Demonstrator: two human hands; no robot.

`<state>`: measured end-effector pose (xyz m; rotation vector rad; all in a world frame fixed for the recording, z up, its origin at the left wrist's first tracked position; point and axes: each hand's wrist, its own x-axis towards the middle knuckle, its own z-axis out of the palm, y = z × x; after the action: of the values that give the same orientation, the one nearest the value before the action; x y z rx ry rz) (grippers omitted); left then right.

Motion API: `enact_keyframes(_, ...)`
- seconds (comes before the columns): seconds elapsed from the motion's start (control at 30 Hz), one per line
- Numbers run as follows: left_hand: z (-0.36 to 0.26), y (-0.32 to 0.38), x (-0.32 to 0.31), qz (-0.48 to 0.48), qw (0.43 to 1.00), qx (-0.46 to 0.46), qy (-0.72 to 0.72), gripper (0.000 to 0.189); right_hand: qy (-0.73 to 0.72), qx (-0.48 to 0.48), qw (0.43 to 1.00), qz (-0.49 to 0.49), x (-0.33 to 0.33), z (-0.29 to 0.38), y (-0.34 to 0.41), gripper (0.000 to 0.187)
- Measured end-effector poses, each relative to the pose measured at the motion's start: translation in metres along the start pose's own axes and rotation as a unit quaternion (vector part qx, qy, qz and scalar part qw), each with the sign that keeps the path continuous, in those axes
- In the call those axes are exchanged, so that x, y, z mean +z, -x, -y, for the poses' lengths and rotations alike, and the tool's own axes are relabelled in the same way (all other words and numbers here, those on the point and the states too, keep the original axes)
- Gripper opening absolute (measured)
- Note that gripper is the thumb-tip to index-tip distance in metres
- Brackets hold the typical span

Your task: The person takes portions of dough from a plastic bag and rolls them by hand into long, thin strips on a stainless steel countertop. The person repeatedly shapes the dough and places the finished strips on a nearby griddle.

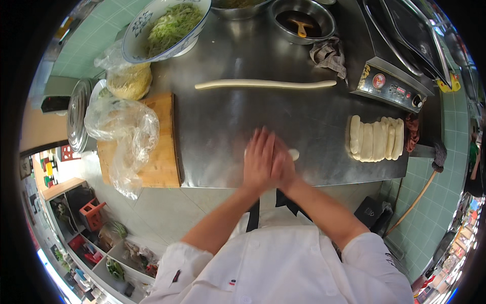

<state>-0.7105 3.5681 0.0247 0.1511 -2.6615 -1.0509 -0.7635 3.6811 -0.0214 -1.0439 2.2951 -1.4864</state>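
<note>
My left hand and my right hand lie together, overlapping, on a piece of dough on the steel worktop. Only small ends of that dough show beside the hands; the rest is hidden under them. Motion blurs the fingers. Beyond the hands, a long thin rope of dough stretches from left to right. At the right, several thick dough strips lie side by side, touching.
A wooden board with a clear plastic bag on it stands left. Behind are a patterned bowl of shredded greens, a steel bowl of dark liquid with a brush and a crumpled cloth. An electric griddle sits back right.
</note>
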Motion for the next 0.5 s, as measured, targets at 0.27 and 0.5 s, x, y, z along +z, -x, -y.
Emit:
enact_keyframes(0.27, 0.015, -0.043, 0.019, -0.002, 1.0, 0.016, -0.018, 0.065, 0.292, 0.044, 0.955, 0.033, -0.015, -0.012, -0.034, 0.059)
enact_keyframes(0.5, 0.012, -0.017, 0.014, 0.074, 0.997, 0.023, -0.001, 0.079, 0.275, 0.031, 0.959, 0.058, -0.025, -0.009, -0.015, 0.066)
